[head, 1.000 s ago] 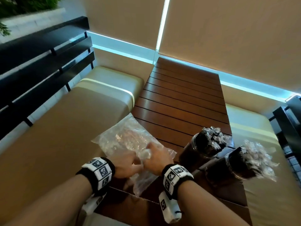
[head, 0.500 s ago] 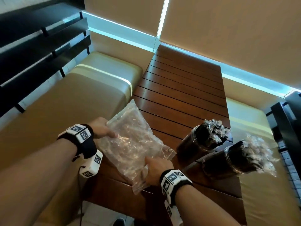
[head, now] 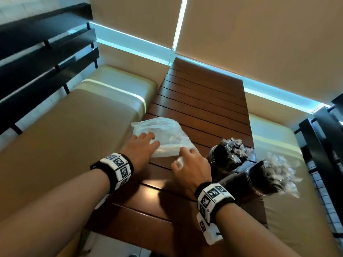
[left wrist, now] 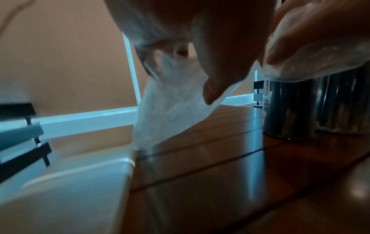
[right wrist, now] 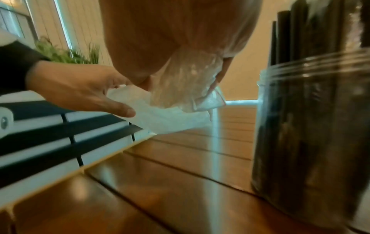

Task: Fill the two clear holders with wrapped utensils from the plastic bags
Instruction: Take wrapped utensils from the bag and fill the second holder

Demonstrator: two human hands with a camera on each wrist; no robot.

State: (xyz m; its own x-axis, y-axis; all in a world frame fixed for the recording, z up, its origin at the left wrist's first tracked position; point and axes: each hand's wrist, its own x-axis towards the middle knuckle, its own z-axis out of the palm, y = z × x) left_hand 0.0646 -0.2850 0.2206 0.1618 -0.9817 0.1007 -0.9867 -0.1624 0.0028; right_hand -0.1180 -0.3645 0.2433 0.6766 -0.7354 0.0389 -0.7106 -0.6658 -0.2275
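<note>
A crumpled clear plastic bag lies on the slatted wooden table, near its left edge. My left hand rests on top of it with straight, spread fingers. My right hand grips the bag's bunched near corner; the right wrist view shows the plastic gathered under that hand. Two clear holders stand just right of my right hand, both packed with dark wrapped utensils. In the left wrist view the bag hangs under my left thumb.
Beige cushioned benches flank the table on both sides. Black slatted backrests stand at far left and far right. The nearer holder is close beside my right hand. Bare table slats stretch toward the window blinds.
The bag, held up and spread between both hands half a second ago, is now down on the table and bunched smaller. My left hand moved from its left edge onto its top.
</note>
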